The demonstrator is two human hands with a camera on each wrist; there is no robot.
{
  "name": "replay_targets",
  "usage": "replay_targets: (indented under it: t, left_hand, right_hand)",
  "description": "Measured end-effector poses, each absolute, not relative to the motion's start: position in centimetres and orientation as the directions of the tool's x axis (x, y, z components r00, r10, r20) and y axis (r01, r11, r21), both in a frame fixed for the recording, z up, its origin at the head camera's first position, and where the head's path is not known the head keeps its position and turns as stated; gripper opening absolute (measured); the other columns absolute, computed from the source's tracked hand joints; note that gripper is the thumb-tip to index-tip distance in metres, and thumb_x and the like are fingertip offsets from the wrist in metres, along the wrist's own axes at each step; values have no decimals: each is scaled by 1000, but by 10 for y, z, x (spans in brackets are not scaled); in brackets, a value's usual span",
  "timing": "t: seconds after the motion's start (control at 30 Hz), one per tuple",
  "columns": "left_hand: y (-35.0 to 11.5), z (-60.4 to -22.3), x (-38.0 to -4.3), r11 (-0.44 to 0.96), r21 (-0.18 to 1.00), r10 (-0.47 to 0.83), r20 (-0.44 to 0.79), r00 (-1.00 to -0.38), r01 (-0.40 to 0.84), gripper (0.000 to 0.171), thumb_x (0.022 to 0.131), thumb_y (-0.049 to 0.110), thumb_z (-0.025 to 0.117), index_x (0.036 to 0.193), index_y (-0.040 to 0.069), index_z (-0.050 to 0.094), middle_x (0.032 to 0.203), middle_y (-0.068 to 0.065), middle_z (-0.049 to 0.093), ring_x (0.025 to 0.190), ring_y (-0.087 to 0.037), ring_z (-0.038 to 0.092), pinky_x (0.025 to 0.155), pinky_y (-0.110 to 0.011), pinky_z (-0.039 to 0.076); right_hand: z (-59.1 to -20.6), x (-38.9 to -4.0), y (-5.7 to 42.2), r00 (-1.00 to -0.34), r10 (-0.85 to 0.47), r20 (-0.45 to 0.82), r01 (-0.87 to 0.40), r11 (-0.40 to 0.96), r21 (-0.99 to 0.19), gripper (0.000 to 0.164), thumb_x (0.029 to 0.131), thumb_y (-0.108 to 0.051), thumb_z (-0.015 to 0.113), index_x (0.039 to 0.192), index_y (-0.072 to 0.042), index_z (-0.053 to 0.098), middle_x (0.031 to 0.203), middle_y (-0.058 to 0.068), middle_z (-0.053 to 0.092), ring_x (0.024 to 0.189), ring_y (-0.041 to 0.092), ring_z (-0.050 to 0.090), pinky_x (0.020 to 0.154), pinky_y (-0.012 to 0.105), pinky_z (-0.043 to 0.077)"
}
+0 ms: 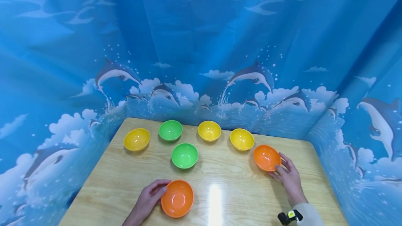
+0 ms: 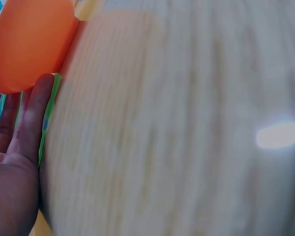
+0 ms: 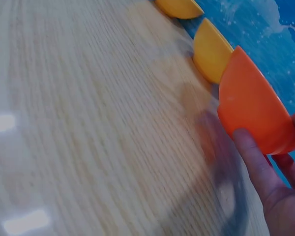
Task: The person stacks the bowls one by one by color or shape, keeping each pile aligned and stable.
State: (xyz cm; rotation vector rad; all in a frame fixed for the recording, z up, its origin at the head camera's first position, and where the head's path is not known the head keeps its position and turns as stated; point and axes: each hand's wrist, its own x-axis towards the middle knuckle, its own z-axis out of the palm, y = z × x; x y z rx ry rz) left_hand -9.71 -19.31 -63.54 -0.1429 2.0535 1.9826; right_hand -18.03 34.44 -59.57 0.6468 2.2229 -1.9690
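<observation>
My left hand (image 1: 149,197) grips the left rim of an orange bowl (image 1: 177,198) near the front of the table. In the left wrist view, fingers (image 2: 35,115) reach up to the underside of this bowl (image 2: 32,44). Farther right, my right hand (image 1: 289,177) holds a second orange bowl (image 1: 266,158) by its right side. In the right wrist view, a finger (image 3: 253,155) lies against the outer wall of that bowl (image 3: 255,105), and the thumb is at its rim. Both bowls' insides show bare in the head view.
Behind stand three yellow bowls (image 1: 136,140) (image 1: 209,131) (image 1: 242,139) and two green bowls (image 1: 170,130) (image 1: 184,156) on the wooden table (image 1: 125,177). The nearest yellow one is just left of the right orange bowl. A blue dolphin curtain (image 1: 194,44) borders the table's back and sides.
</observation>
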Motion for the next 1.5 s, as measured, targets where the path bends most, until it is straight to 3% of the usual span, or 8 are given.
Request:
replay_targets:
  t: [0.2,0.43,0.73,1.1,1.5]
  left_hand:
    - [-194,-637,-97,49,962,125,-273,-954,-269,48,108,32,69,145,1,64,146,-24,67,118,-5,72,92,-26,64]
    - [-194,-636,-98,51,962,123,-271,-955,-267,49,107,33,70,144,1,65,146,-23,68,118,-4,72,94,-23,62]
    - [-194,-636,-97,38,961,124,-276,-953,-273,49,107,33,70,144,1,64,146,-23,67,117,-4,72,93,-24,63]
    - [-195,-634,-98,10,965,166,-259,-951,-261,50,110,29,66,147,-5,60,145,-28,66,113,-6,74,87,-31,67]
    - [-196,-636,-97,22,969,159,-246,-956,-246,48,110,27,67,146,-3,62,147,-28,65,114,-4,73,87,-30,66]
  right_hand:
    - [-590,-172,329,-916,194,-350,373,95,-923,72,113,-4,49,176,-23,20,179,18,22,141,27,50,101,31,64]
    - [-581,-165,310,-927,161,-339,358,108,-928,74,111,-4,54,175,-22,23,178,18,25,154,39,42,101,36,64]
    - [-576,-155,283,-945,108,-309,324,164,-932,69,109,-7,61,171,-20,34,170,16,39,132,21,63,97,37,66]
    - [-573,-145,251,-956,22,-293,292,168,-941,64,107,-9,65,166,-19,42,168,18,42,134,32,63,93,39,68]
    - [-568,-135,219,-950,13,-313,310,169,-935,61,103,-8,68,160,-23,52,164,13,49,126,29,65,88,40,69]
